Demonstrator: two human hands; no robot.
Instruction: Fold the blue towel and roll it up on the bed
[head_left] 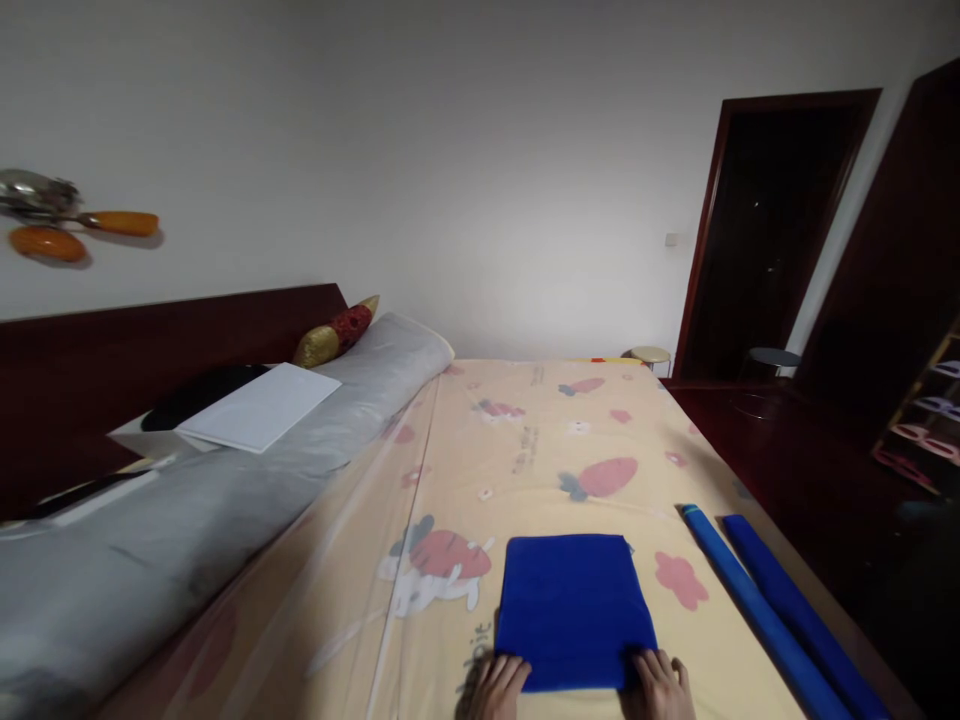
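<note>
A flat, nearly square piece of folded blue cloth (576,605) lies on the bed in front of me. At its near left corner, my left hand (501,687) has its fingers curled over the edge. The near right corner is gripped in the same way by my right hand (661,684). The thumbs and the underside of the cloth are mostly hidden. To the right, two long narrow blue strips, a lighter one (757,600) and a darker one (802,610), lie side by side along the bed's edge.
The bed sheet (540,430) is cream with strawberry and rabbit prints. A long grey bolster-like bundle (262,510) runs along the left, with a white flat panel (262,405) on it. Two stools, one pale (650,355) and one dark (775,358), and a shoe rack (926,405) stand beyond.
</note>
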